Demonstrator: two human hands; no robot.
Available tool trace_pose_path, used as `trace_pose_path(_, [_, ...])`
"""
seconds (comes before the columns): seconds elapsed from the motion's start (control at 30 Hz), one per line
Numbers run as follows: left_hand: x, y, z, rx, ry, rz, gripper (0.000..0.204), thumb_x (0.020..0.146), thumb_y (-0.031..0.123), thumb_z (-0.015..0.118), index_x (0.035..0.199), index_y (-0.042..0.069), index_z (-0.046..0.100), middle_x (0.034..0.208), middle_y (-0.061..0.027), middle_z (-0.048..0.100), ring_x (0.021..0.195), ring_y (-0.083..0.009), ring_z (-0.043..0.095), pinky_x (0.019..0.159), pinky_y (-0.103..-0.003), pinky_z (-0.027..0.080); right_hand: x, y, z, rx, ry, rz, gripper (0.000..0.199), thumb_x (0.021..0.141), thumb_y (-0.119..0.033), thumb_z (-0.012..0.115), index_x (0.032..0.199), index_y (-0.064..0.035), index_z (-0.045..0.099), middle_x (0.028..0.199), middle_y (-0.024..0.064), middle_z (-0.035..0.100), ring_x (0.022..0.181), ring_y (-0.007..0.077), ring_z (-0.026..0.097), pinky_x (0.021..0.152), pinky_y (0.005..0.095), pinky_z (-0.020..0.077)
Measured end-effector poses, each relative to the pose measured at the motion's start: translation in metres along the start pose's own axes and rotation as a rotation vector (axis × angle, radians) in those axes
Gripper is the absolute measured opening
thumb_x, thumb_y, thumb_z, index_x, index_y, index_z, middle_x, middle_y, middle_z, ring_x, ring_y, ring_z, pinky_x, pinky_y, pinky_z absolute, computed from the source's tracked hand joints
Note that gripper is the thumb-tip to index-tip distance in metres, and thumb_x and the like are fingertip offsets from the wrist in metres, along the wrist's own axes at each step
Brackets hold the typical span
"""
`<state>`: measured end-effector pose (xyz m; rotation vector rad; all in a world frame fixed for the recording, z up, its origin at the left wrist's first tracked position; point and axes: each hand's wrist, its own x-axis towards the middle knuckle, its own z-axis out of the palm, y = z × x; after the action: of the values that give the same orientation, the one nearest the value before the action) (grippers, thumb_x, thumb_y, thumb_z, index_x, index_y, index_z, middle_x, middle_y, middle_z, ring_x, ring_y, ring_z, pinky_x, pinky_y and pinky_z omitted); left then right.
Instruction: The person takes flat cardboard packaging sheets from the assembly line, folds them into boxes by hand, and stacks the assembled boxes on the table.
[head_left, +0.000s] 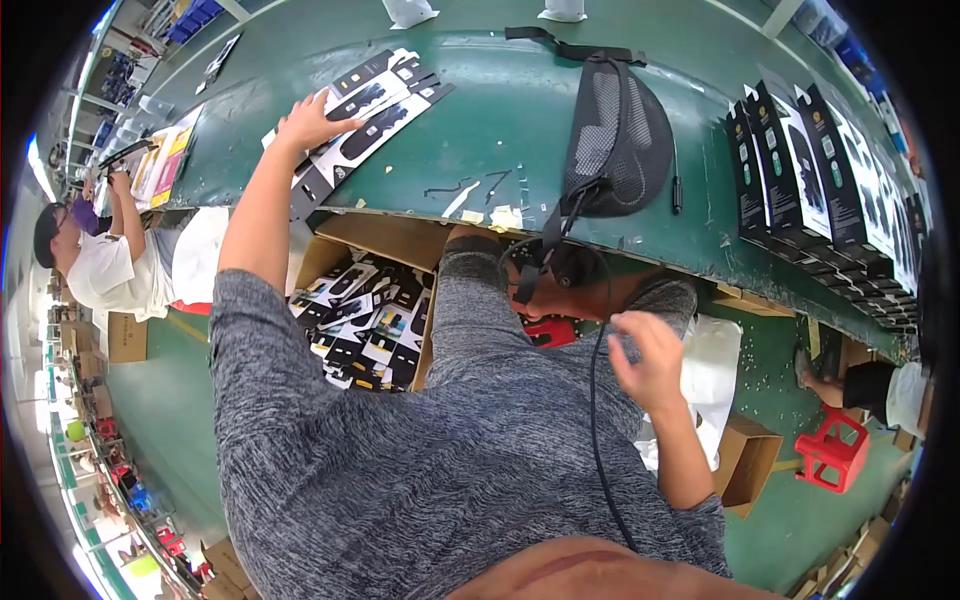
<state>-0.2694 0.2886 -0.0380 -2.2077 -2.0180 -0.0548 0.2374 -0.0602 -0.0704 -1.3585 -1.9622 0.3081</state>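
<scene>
My left hand (312, 124) lies with its fingers spread on a flat, unfolded black-and-white printed carton (378, 130) at the bench's left front. More flat cartons are stacked beneath or beside it; I cannot tell how many. Over my lap, my right hand (650, 362) is raised with its thumb apart from loosely bent fingers, and nothing shows in it. A thin black cable (594, 400) hangs just left of this hand. Below the left forearm, an open cardboard box (428, 340) holds a jumble of printed black-and-white cartons (375, 315).
A black mesh bag (620, 130) with straps lies mid-bench, beside a black pen (677, 194). Rows of upright printed boxes (815, 170) stand at the right. Paper scraps (505, 217) lie near the front edge. A co-worker (110, 250) sits left; a red stool (833, 448) stands right.
</scene>
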Motion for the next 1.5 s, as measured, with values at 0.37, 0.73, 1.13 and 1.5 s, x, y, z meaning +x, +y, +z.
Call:
trace_pose_path(0.37, [-0.018,0.019,-0.028,0.068,-0.169,0.214,0.055,0.090,0.051,0.067,0.130,0.014,0.069,0.109,-0.0190,0.073,0.100,-0.0390,0.069,0.089,-0.048,0.054,-0.043,0.002,0.016,0.168,0.020,0.171,0.021,0.077,-0.002,0.074,0.098,-0.0039,0.069,0.094,0.0120,0.071,0.081,0.0293,0.070,0.073,0.0372,0.0557])
trace_pose_path(0.73, [-0.018,0.003,0.005,0.074,-0.343,-0.021,0.109,0.075,0.072,0.072,0.158,0.011,0.035,0.160,-0.0228,0.035,0.147,-0.0360,0.038,0.117,-0.051,0.036,-0.046,-0.008,0.026,0.181,-0.055,0.050,0.018,0.080,-0.007,0.075,0.097,-0.0059,0.070,0.096,0.0108,0.072,0.088,0.0303,0.071,0.077,0.0388,0.0566])
trace_pose_path(1.13, [0.007,-0.007,-0.028,-0.197,-0.281,0.345,0.041,0.101,0.030,0.054,0.126,0.000,0.064,0.113,-0.0309,0.066,0.109,-0.0490,0.062,0.094,-0.049,0.050,-0.064,-0.004,0.030,0.160,-0.013,0.043,0.018,0.085,-0.016,0.071,0.101,-0.0103,0.067,0.097,0.0058,0.067,0.091,0.0282,0.067,0.079,0.0393,0.0546])
trace_pose_path(1.5, [-0.105,0.026,-0.117,-0.458,0.734,-0.020,0.043,0.108,0.030,0.052,0.129,-0.007,0.059,0.118,-0.0273,0.068,0.096,-0.0395,0.067,0.083,-0.040,0.052,-0.050,-0.002,0.003,0.267,0.125,0.125,0.014,0.082,-0.011,0.072,0.094,-0.0070,0.065,0.091,0.0037,0.065,0.087,0.0236,0.065,0.073,0.0392,0.0515])
